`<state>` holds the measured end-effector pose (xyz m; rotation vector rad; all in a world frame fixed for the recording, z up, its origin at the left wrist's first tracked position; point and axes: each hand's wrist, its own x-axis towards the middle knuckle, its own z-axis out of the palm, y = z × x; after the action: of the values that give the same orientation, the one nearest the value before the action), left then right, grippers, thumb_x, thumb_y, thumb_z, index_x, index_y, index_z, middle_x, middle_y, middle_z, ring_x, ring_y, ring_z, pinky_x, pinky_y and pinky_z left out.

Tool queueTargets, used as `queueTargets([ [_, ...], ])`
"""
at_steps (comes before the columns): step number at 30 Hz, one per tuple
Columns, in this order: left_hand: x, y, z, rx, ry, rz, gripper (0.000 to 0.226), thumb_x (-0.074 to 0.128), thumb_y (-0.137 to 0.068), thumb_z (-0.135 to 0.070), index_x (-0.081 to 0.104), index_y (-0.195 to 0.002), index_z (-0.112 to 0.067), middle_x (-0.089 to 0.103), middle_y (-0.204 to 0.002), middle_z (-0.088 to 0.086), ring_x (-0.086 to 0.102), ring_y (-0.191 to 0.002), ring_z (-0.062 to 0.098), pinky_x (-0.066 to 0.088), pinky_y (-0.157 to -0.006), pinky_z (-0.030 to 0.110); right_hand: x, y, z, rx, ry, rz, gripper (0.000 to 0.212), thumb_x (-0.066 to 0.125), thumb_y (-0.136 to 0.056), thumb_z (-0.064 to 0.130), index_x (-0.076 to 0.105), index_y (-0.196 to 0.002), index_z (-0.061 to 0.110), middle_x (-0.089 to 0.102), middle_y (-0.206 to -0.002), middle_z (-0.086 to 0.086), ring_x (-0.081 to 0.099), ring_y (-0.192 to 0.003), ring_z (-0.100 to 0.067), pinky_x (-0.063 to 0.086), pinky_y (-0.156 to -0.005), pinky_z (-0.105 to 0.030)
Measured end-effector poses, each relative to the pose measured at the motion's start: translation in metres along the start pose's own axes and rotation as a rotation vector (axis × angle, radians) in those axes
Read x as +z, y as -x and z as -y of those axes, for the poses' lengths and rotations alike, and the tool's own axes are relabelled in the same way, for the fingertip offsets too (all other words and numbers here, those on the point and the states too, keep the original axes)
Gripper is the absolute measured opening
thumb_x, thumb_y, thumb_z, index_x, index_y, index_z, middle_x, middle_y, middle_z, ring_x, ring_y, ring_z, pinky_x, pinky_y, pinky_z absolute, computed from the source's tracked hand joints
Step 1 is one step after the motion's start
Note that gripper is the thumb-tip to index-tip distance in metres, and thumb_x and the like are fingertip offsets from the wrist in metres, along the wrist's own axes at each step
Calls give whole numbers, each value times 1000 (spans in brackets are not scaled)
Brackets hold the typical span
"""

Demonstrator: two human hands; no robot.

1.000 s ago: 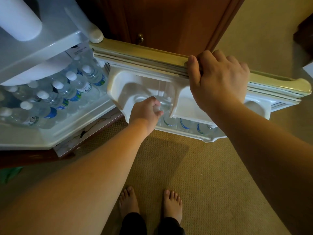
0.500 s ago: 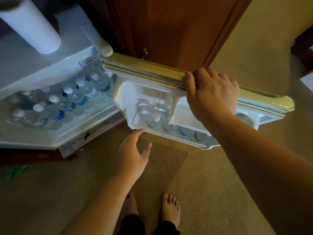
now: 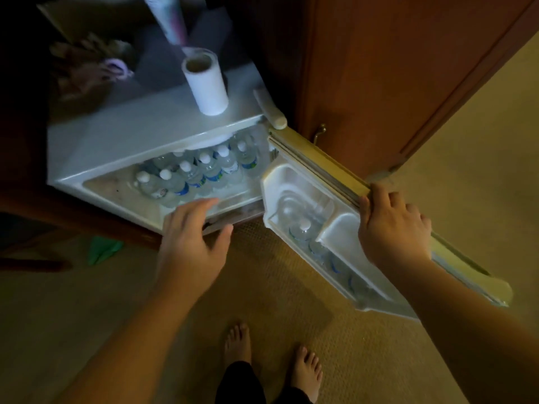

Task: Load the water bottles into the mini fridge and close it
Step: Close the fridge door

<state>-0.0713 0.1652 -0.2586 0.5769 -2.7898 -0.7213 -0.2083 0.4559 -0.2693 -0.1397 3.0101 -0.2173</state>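
Observation:
The white mini fridge stands open below me. Inside it, several water bottles with white caps and blue labels stand packed together. Its door swings out to the right, and more bottles sit in the door shelf. My right hand grips the door's top edge. My left hand hovers empty with fingers spread, just in front of the fridge's lower front edge.
A white paper roll stands on the fridge top. A brown wooden door is behind the fridge door. Beige carpet covers the floor, with my bare feet on it. A green scrap lies at left.
My left hand has let go of the bottle in the door shelf and drawn back, then moved left toward the fridge front. My view has shifted back. My right hand stays on the door.

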Motion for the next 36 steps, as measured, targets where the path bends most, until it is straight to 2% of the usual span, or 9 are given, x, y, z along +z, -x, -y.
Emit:
queueTargets([
  [3,-22,-46,25,-60,-129,-46,60,67,-95,-44,48,-148,-24,47,-148,9,42,-137,30,39,-112,45,0,15,11,5,-22,-9,45,22,-108,52,44,-134,22,62,-122,-15,60,-102,-43,44,-83,-50],
  [6,-38,-89,58,-95,-257,-59,64,59,-96,-53,42,-152,-26,37,-160,14,32,-147,38,30,-119,53,3,26,18,-22,-68,-17,38,25,-108,51,45,-120,20,61,-107,-13,58,-81,-38,44,-68,-42],
  [11,-62,-137,120,-194,-453,106,70,33,-101,-68,18,-161,-35,12,-173,7,8,-159,34,14,-127,52,7,40,33,-4,-171,82,37,25,-106,58,40,-111,25,53,-96,-3,51,-69,-30,39,-56,-36],
  [15,-79,-147,160,-196,-471,237,71,28,-102,-68,9,-164,-40,3,-175,4,5,-160,33,11,-128,52,12,57,59,36,-301,121,30,35,-104,55,35,-101,25,52,-84,-4,48,-63,-31,32,-56,-37],
  [18,-82,-145,177,-132,-520,281,71,24,-102,-68,-3,-164,-44,-5,-175,2,0,-160,31,7,-129,50,14,73,83,77,-366,191,29,36,-104,53,37,-107,24,54,-91,-6,61,-80,-40,34,-62,-40],
  [23,-81,-145,176,-134,-505,295,70,19,-103,-67,-7,-164,-43,-11,-174,3,-6,-160,31,2,-129,48,23,93,122,87,-402,224,58,31,-105,53,32,-148,14,57,-136,-16,64,-111,-41,40,-74,-38],
  [28,-90,-145,175,-119,-492,307,69,17,-103,-69,-5,-163,-45,-10,-174,-1,-5,-160,29,4,-128,48,35,109,168,171,-550,242,59,31,-101,62,27,-146,24,62,-130,-11,68,-103,-36,58,-80,-50],
  [33,-95,-145,182,-85,-435,302,69,20,-102,-71,2,-163,-45,-4,-175,-1,-1,-160,30,11,-126,50,43,114,213,279,-806,300,67,41,-101,60,10,-155,36,62,-133,-6,68,-97,-25,56,-73,-40],
  [36,-99,-147,182,-91,-383,319,68,22,-101,-71,10,-163,-44,0,-175,-3,3,-160,29,17,-125,51,47,114,239,314,-907,328,72,44,-99,64,0,-153,48,58,-141,-4,68,-105,-27,59,-85,-49],
])
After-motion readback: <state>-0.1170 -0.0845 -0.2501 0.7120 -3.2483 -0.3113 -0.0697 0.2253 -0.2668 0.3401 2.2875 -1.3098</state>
